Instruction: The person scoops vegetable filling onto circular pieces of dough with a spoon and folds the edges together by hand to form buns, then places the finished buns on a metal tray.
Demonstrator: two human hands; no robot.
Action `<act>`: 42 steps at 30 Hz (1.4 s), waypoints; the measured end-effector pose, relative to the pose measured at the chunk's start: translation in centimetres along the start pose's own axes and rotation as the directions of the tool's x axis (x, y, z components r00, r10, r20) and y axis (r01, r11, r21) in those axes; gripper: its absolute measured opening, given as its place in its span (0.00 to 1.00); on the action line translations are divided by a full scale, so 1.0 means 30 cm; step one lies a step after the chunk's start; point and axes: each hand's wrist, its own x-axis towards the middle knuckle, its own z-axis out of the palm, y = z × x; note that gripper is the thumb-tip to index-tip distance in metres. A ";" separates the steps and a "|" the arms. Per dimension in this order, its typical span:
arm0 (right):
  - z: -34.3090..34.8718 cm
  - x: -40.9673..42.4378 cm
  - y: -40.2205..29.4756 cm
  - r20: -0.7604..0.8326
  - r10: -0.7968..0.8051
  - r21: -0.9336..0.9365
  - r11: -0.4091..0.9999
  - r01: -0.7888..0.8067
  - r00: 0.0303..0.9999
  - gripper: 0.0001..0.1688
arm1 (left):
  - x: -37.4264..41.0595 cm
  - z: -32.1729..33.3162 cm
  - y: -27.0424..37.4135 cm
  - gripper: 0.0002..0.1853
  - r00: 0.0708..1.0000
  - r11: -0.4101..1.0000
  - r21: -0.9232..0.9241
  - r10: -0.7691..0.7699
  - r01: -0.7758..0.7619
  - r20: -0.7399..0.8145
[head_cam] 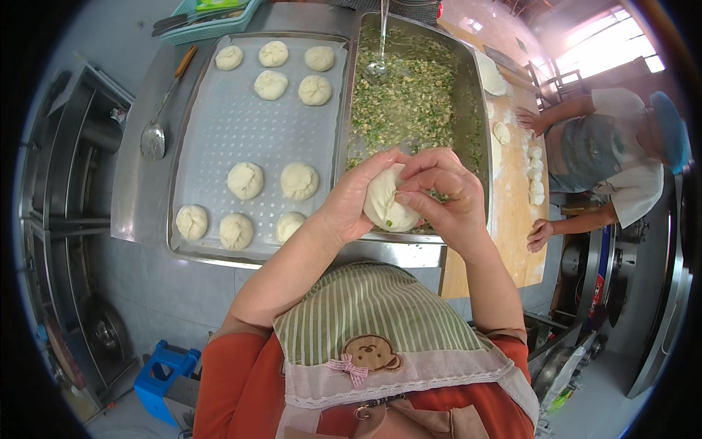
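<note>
My left hand point(351, 200) cradles a filled dough bun point(386, 203) whose pleats are partly gathered; a green fleck shows on its lower side. The fingers of my right hand point(447, 192) pinch the bun's edge from the right. Both hands are over the front part of a deep metal tray of chopped green and yellow filling point(406, 104), with a metal ladle point(377, 67) resting at its back. To the left, a tray lined with perforated white paper point(219, 131) holds several pleated buns point(245, 180), one partly behind my left forearm.
A slotted metal spatula with a wooden handle point(153, 137) lies left of the lined tray. A teal basket point(208, 30) stands behind. At right, a co-worker in a blue cap stands by a floured wooden board point(515, 219) with dough pieces point(536, 175). A blue plastic stool point(164, 378) is at lower left.
</note>
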 end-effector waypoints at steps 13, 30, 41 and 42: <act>0.121 -0.028 -0.016 -0.074 -0.271 -0.267 0.933 0.243 0.960 0.15 | -0.022 -0.032 0.016 0.22 0.975 0.988 -0.078 0.115 -0.132 -0.189; 0.158 -0.011 -0.082 0.177 -0.053 -0.182 0.980 0.086 0.983 0.52 | -0.107 -0.058 0.003 0.28 0.972 0.996 -0.025 0.080 -0.087 -0.221; 0.388 0.131 -0.049 0.615 0.242 0.697 0.279 -0.661 0.751 0.42 | -0.550 -0.204 0.087 0.40 0.968 0.976 0.203 0.125 -0.080 -0.216; 0.419 0.155 -0.059 0.672 0.260 0.665 0.197 -0.720 0.693 0.41 | -0.591 -0.255 0.065 0.32 0.940 0.971 0.175 0.206 -0.162 -0.272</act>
